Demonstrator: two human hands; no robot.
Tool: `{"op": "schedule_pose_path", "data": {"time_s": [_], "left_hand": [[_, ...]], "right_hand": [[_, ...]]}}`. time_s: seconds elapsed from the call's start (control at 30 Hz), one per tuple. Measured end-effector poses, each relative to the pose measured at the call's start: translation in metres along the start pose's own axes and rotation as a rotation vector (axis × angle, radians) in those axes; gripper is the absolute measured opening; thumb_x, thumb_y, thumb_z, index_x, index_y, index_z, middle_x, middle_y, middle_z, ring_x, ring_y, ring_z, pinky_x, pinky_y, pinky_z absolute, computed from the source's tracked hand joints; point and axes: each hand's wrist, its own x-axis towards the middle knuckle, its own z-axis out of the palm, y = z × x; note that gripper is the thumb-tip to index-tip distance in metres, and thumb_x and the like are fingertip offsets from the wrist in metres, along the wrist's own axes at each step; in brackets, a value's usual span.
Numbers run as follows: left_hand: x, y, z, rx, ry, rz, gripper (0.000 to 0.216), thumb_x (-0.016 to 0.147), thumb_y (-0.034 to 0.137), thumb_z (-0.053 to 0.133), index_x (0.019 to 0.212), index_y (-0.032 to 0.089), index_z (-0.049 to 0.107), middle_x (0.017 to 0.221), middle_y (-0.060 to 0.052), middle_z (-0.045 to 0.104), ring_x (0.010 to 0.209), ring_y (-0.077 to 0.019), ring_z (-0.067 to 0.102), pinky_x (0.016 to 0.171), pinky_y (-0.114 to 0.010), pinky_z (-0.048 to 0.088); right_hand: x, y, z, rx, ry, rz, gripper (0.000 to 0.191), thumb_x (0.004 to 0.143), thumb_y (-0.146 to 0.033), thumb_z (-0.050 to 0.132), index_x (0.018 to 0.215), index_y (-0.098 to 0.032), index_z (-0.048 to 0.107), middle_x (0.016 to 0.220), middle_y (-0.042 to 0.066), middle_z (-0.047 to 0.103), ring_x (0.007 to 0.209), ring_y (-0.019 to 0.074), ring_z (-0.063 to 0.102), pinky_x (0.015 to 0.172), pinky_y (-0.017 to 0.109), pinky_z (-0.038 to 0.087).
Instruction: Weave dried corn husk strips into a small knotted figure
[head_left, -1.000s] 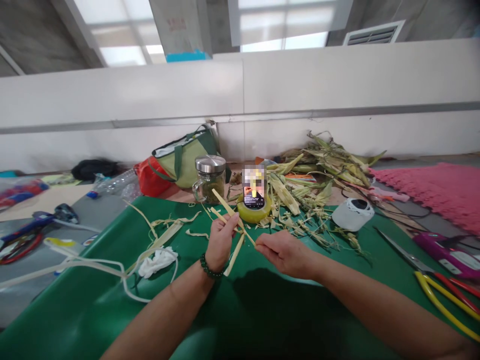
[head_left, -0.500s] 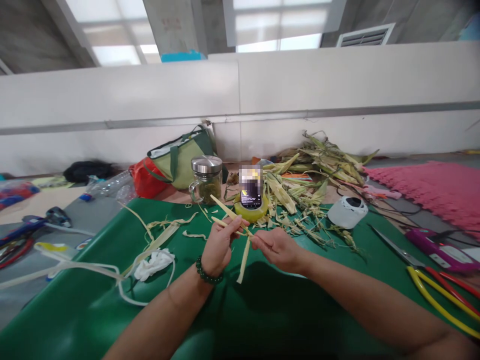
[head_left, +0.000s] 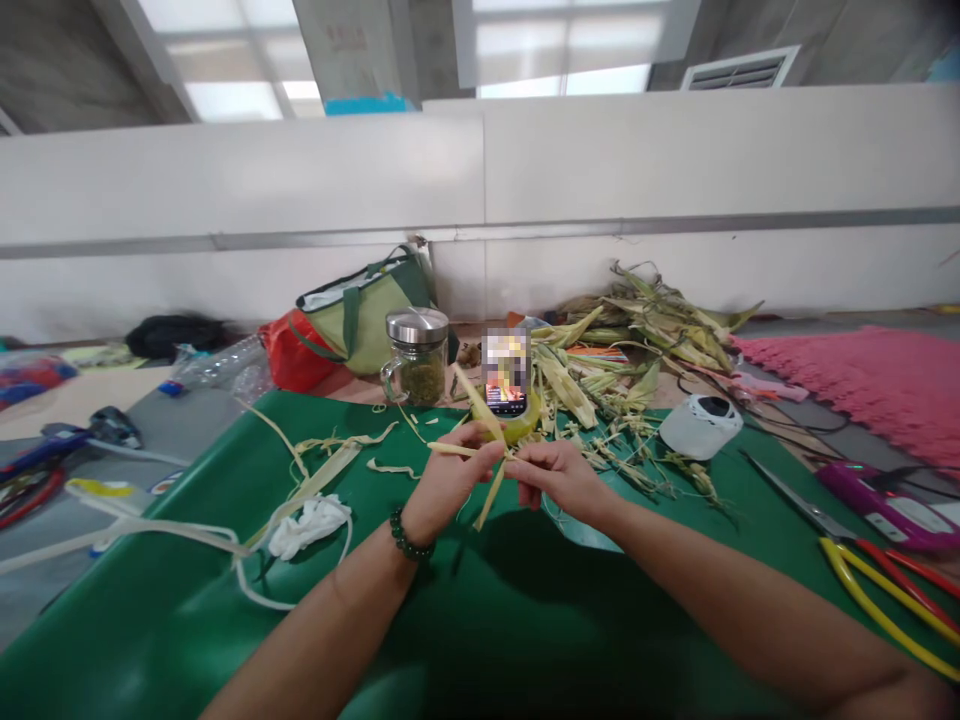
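Note:
My left hand, with a dark bead bracelet at the wrist, pinches several pale yellow husk strips that cross each other above the green mat. My right hand meets it from the right, fingers closed on the same strips where they cross. One strip sticks up toward the phone, another hangs down below the hands. Both hands are held just above the mat, in front of the yellow tape roll with a phone propped in it.
A pile of corn husks lies at the back right, with scraps spread forward. A lidded glass jar, a green bag, a white round device, scissors and a pink knitted mat surround the work area. White strips and a cloth lie left.
My hands have come closer together and risen slightly toward the phone. The upper strip has swung more upright, and the hanging strip has shortened below my fingers.

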Motion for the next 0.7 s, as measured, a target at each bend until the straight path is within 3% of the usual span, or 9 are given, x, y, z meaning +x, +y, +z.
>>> {"op": "schedule_pose_path", "data": {"time_s": [0.13,0.27,0.5,0.7], "left_hand": [[0.003,-0.003,-0.001,0.101,-0.058,0.074,0.016,0.065,0.025,0.074,0.078,0.015,0.075,0.083,-0.007,0.074,0.081,-0.0215,0.066,0.075,-0.028,0.051],[0.002,0.000,-0.004,0.062,-0.007,0.153,0.018,0.070,0.026,0.071,0.085,0.017,0.075,0.087,-0.007,0.075,0.083,-0.0227,0.067,0.075,-0.030,0.052],[-0.005,0.004,-0.008,0.181,0.027,0.402,0.017,0.069,0.023,0.073,0.085,0.021,0.076,0.083,-0.006,0.073,0.077,-0.0208,0.065,0.071,-0.029,0.050],[-0.010,-0.002,-0.006,0.334,0.035,0.590,0.015,0.079,0.017,0.062,0.086,0.020,0.075,0.079,-0.007,0.070,0.073,-0.0178,0.064,0.067,-0.027,0.050]], "right_hand": [[-0.007,-0.006,-0.003,-0.370,0.014,-0.194,0.040,0.089,-0.043,0.046,0.063,-0.015,0.057,0.058,0.002,0.060,0.050,0.0112,0.053,0.049,0.022,0.039],[-0.014,-0.013,-0.009,-0.664,0.029,-0.370,0.028,0.092,-0.031,0.040,0.077,-0.016,0.058,0.069,0.004,0.062,0.062,0.0139,0.055,0.057,0.023,0.037],[-0.016,-0.018,-0.022,-0.778,0.100,-0.558,0.031,0.095,-0.031,0.039,0.075,-0.018,0.057,0.063,0.002,0.057,0.058,0.0124,0.052,0.056,0.022,0.032],[-0.016,-0.015,-0.021,-0.790,-0.007,-0.480,0.041,0.096,-0.031,0.036,0.061,-0.018,0.052,0.055,0.000,0.055,0.051,0.0105,0.049,0.052,0.021,0.030]]}}
